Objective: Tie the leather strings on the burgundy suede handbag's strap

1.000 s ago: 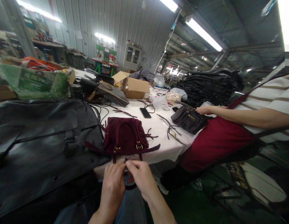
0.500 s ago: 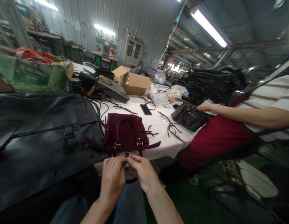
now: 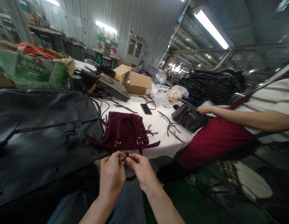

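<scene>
Head view shows both my forearms coming up from the bottom edge and meeting just below the near edge of the desk (image 3: 158,149). My left hand (image 3: 112,175) is turned back-up, fingers curled in, thumb and forefinger pinched on a thin dark-red strap (image 3: 126,154) that hangs from the burgundy suede bag (image 3: 124,130). My right hand (image 3: 141,169) faces it, knuckles up, fingertips pinched on the same strap so the two hands touch at the tips. Both grips are narrow, closed on the strap. A loop of the strap hangs below my hands, in front of my lap. The bag lies flat on the white desk just above my hands, buckles toward me, partly against a large black leather piece (image 3: 42,130) on my left. Farther back lie a phone (image 3: 145,109) and a cardboard box (image 3: 135,82). To my right, another person's hand (image 3: 205,109) rests on a dark handbag (image 3: 188,117).
</scene>
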A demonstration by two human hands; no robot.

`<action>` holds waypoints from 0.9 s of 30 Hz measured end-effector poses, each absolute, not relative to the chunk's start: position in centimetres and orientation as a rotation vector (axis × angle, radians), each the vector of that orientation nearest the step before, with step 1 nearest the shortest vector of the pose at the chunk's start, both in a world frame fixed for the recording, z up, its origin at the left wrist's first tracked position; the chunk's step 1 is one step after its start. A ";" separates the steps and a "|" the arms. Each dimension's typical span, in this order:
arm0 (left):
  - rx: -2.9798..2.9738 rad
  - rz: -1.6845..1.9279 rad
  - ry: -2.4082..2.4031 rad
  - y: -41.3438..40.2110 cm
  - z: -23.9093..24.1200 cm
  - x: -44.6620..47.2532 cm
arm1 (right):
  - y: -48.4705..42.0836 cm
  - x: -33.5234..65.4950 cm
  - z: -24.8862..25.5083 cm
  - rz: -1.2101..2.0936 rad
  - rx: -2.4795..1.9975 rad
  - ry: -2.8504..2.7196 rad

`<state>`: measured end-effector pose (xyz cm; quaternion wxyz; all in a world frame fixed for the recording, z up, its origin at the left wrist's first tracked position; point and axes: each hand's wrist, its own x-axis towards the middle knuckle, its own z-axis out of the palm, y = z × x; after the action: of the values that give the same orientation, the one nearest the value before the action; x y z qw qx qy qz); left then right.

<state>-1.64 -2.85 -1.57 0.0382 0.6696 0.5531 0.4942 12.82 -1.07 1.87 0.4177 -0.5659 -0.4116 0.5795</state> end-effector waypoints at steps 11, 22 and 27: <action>2.076 1.469 1.636 -3.0 -1.5 -2.3 | 0.1 14.4 4.0 1.499 -1.521 -1.348; 1.955 1.379 1.667 -3.5 -1.4 -2.4 | -1.2 14.3 4.7 1.632 -1.485 -1.331; 1.662 1.053 1.665 -3.2 -0.1 -3.2 | -2.4 13.6 4.3 1.621 -1.499 -1.312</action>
<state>-3.16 -3.19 -0.15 0.2784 0.6193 0.6206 0.3923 13.61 -2.42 4.30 0.2827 -0.5599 -0.4901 0.6053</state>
